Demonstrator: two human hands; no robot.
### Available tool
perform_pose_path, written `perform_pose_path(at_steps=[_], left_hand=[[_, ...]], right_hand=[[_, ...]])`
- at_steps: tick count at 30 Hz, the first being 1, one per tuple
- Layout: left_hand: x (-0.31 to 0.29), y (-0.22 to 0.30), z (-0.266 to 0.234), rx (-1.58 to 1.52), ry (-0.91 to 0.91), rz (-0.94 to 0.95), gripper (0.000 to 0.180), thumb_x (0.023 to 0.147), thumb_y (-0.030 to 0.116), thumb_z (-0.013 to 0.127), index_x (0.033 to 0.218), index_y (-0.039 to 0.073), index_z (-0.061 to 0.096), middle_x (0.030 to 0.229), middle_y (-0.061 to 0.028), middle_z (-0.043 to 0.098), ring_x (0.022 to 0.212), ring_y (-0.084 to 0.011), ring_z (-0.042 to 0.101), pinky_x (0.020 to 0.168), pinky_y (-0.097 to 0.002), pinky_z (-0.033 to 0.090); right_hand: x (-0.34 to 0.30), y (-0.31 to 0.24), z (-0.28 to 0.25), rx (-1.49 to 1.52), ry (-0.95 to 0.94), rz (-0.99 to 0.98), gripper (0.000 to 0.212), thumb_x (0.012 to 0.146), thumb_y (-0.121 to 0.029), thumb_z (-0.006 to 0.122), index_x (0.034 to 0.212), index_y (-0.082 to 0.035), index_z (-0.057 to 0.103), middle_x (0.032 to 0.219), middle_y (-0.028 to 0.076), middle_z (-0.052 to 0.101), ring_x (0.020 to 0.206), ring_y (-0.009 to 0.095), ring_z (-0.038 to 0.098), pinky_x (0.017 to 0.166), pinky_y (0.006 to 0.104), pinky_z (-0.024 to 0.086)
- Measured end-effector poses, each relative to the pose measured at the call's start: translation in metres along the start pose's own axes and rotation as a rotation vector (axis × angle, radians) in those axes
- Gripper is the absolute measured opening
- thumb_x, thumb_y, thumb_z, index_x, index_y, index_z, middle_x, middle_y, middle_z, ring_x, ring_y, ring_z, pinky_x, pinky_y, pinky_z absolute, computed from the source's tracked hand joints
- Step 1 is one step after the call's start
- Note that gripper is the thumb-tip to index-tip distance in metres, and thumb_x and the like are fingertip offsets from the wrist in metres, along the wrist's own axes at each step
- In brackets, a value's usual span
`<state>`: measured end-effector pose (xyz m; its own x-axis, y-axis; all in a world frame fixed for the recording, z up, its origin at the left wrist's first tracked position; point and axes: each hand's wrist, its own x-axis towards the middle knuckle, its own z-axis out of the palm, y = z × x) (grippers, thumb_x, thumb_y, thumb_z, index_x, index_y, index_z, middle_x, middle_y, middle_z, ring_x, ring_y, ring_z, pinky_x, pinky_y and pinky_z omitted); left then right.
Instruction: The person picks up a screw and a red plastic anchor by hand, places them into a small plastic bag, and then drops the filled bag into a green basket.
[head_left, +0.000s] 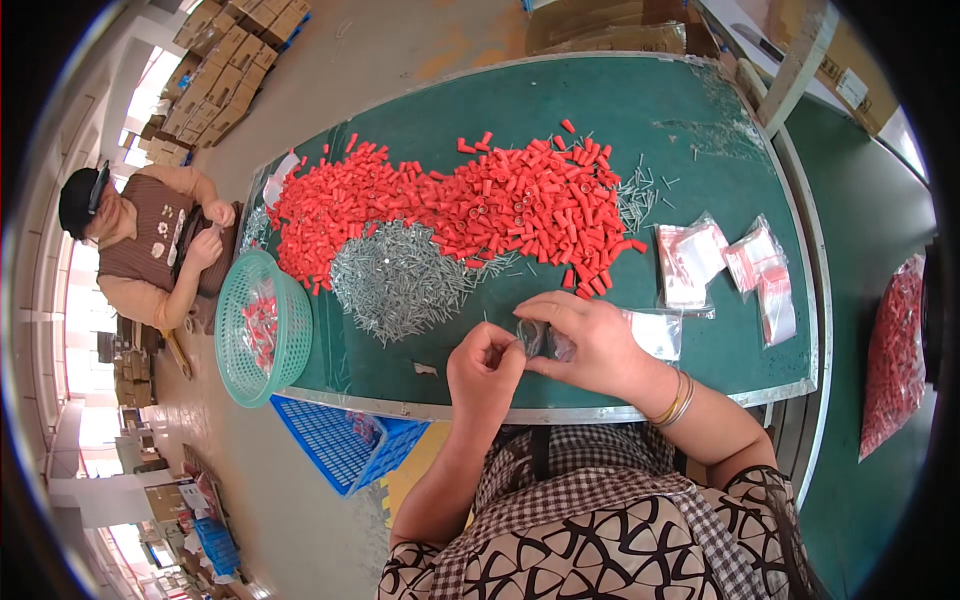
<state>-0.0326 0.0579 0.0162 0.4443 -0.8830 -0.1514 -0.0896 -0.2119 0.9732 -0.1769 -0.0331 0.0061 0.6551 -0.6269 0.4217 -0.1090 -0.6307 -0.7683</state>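
Note:
My right hand (pixel 595 345) grips a small clear plastic bag (pixel 532 338) over the table's near edge, thumb and fingers curved around it. My left hand (pixel 483 372) is closed, its fingertips meeting at the bag's left side. What its curled fingers hold is hidden. Beyond my hands, a large heap of red cone-shaped plastic caps (pixel 540 200) spreads over the green table (pixel 560 95). A pile of silvery screws (pixel 395 280) lies in front of the caps, to the left. Flat clear bags (pixel 657 335) lie beside my right wrist.
Stacks of small bags (pixel 690 262) lie on the right. A green mesh basket (pixel 290 330) with bagged red pieces stands at the left edge, above a blue crate (pixel 335 440). A co-worker (pixel 160 240) sits at far left. A large bag of red pieces (pixel 893 350) is at far right.

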Motion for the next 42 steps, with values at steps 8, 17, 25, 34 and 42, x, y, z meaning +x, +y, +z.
perform_pose_path(at_steps=[8,17,25,34,42], left_hand=[[0.001,-0.003,-0.005,0.038,-0.028,-0.008,0.008,0.084,-0.001,0.059,0.078,0.002,0.056,0.064,0.0023,0.054,0.053,-0.0014,0.048,0.046,-0.0178,0.04],[0.033,-0.01,-0.031,0.27,0.128,0.179,0.004,0.084,0.003,0.064,0.088,0.002,0.063,0.069,-0.0004,0.056,0.057,-0.007,0.05,0.053,-0.0226,0.04],[0.095,-0.014,-0.021,1.056,-0.093,0.738,0.017,0.077,0.006,0.061,0.093,0.003,0.062,0.085,-0.0126,0.059,0.073,-0.0321,0.061,0.065,-0.0406,0.05],[0.118,0.0,-0.017,1.415,-0.429,0.835,0.006,0.074,0.004,0.056,0.08,0.002,0.053,0.079,-0.0138,0.055,0.074,-0.0329,0.061,0.061,-0.0408,0.05],[0.117,-0.003,-0.034,1.011,-0.262,0.761,0.007,0.081,0.006,0.061,0.086,0.001,0.062,0.072,-0.0116,0.062,0.063,-0.0256,0.062,0.056,-0.0316,0.051]], right_hand=[[-0.003,-0.001,0.007,0.021,-0.062,0.098,0.046,0.067,-0.017,0.077,0.11,-0.009,0.061,0.102,0.009,0.063,0.079,0.028,0.065,0.066,0.0357,0.054],[0.001,-0.009,0.0,0.193,-0.053,0.208,0.043,0.069,-0.016,0.078,0.108,-0.008,0.063,0.099,0.008,0.064,0.079,0.025,0.065,0.066,0.0317,0.054],[-0.006,-0.013,-0.005,0.268,-0.111,0.301,0.043,0.068,-0.016,0.079,0.108,-0.009,0.064,0.099,0.009,0.065,0.085,0.025,0.064,0.072,0.0335,0.052],[-0.007,-0.008,-0.011,0.256,-0.068,0.305,0.04,0.069,-0.015,0.078,0.107,-0.009,0.064,0.097,0.009,0.064,0.087,0.025,0.064,0.074,0.0329,0.051],[-0.006,-0.006,-0.01,0.246,-0.061,0.31,0.04,0.071,-0.017,0.078,0.107,-0.009,0.064,0.096,0.007,0.064,0.085,0.023,0.064,0.07,0.0325,0.052]])
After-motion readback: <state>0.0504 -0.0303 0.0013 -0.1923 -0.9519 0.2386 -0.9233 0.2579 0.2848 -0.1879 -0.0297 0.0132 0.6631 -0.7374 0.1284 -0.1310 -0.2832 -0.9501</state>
